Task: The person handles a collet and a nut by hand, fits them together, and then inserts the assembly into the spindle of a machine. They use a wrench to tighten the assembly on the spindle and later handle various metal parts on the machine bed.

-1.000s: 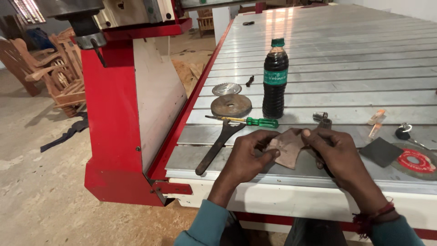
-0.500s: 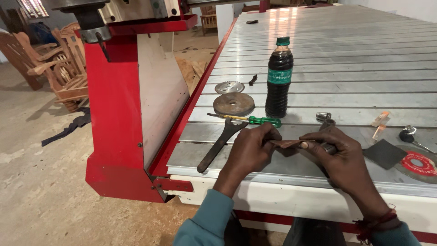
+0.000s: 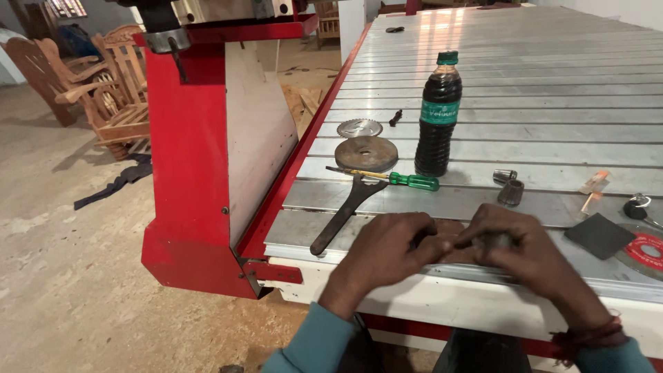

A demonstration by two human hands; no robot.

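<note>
Both hands work one small thing at the near edge of the worktop, in front of and below the bottle.

- Left hand: fingers curled shut, tips pinching the left end of a brown piece.
- Right hand: fingers also closed on the piece's right end. Something greyish shows under them, too blurred to tell what.
- The piece is held between the two hands, just above the worktop edge and mostly hidden. Material unclear, looks thin and flexible.

Step in hand, as I read it: two-handed fingertip work on the piece (folding or wrapping), mid-grip.

Whatever follows calls for both pinches kept firm. The piece is small and sits right at the edge, so a slip would drop it to the floor.

Around the bottle:
- Screwdriver with a green handle, just in front of its base.
- Spanner in front-left, head under the screwdriver shaft.
- Flat disc to the left, with a saw blade behind it.
- Two small metal sleeves to the right-front.
- Dark square pad and red disc further right, by the edge.
- Red machine column well to the left.
</note>
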